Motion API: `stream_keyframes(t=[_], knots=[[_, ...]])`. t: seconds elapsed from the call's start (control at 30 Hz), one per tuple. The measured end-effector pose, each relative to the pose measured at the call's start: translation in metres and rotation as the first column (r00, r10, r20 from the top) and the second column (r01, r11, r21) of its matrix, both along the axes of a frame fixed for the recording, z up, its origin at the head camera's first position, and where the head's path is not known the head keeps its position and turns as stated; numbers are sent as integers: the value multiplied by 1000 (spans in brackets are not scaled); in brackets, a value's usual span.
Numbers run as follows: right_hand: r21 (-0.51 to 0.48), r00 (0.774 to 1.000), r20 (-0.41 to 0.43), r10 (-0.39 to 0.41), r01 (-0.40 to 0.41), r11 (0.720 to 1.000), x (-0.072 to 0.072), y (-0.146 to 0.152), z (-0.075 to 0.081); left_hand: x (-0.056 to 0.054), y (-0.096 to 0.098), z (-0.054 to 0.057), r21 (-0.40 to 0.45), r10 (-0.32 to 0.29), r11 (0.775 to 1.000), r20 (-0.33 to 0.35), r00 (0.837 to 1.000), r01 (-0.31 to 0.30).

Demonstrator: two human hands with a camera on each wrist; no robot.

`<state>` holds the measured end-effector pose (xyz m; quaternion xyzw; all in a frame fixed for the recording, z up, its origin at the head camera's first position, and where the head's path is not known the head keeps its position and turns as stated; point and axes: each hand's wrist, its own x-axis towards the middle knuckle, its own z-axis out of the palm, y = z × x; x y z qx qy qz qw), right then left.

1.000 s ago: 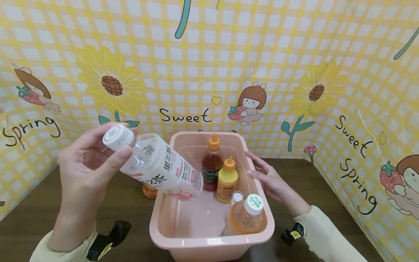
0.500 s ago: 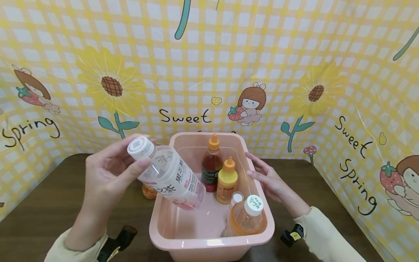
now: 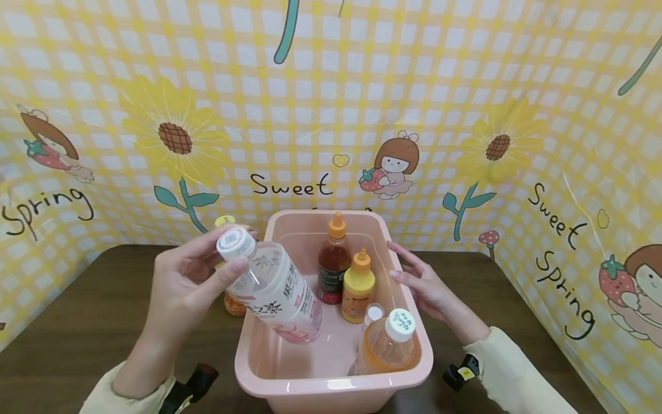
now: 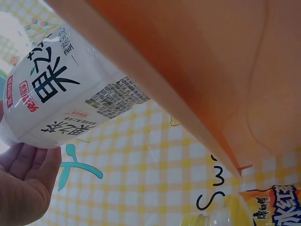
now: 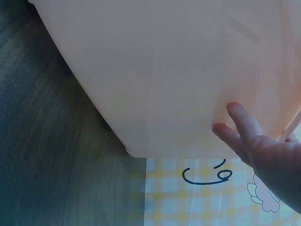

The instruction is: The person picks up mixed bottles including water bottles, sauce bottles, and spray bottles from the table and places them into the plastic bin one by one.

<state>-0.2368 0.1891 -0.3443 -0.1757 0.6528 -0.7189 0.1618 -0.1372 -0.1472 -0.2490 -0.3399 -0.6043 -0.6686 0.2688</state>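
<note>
My left hand (image 3: 188, 282) grips a clear drink bottle (image 3: 292, 305) near its white cap, with the label in pink and white. The bottle tilts down to the right, its base inside the pink plastic tub (image 3: 333, 384). In the left wrist view the bottle (image 4: 70, 89) partly disappears behind the tub wall. My right hand (image 3: 426, 287) rests on the tub's right rim; in the right wrist view two fingertips of that hand (image 5: 268, 155) touch the outer wall. Within the tub stand a dark red sauce bottle (image 3: 333, 259) and a yellow squeeze bottle (image 3: 358, 287).
At the tub's near right corner are a white-capped bottle with orange contents (image 3: 395, 345) and a smaller white cap (image 3: 374, 312). Another bottle with a yellow cap and orange label (image 4: 277, 207) stands left of the tub. A checked cloth (image 3: 310, 115) hangs behind the dark wooden table (image 3: 52, 322).
My left hand has moved right and down, carrying the drink bottle lower into the tub. The yellow-capped bottle behind it has come into view. My right hand stays at the rim.
</note>
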Motion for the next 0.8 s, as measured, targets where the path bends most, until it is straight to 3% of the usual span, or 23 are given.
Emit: stream_keyframes(t=[0.23,0.47,0.8], knots=[[3,1000,1,-5,5,1000,0,-1,0,-4,0,-9,-48,30,998,-5,1000,-30],[-1,1000,-3,-1,1,1000,0,-1,0,-9,1,-19,-45,-19,999,-61,998,16],[-7,1000,-7,-5,5,1000,0,-1,-1,-10,5,-27,-91,6,996,-32,999,-9]])
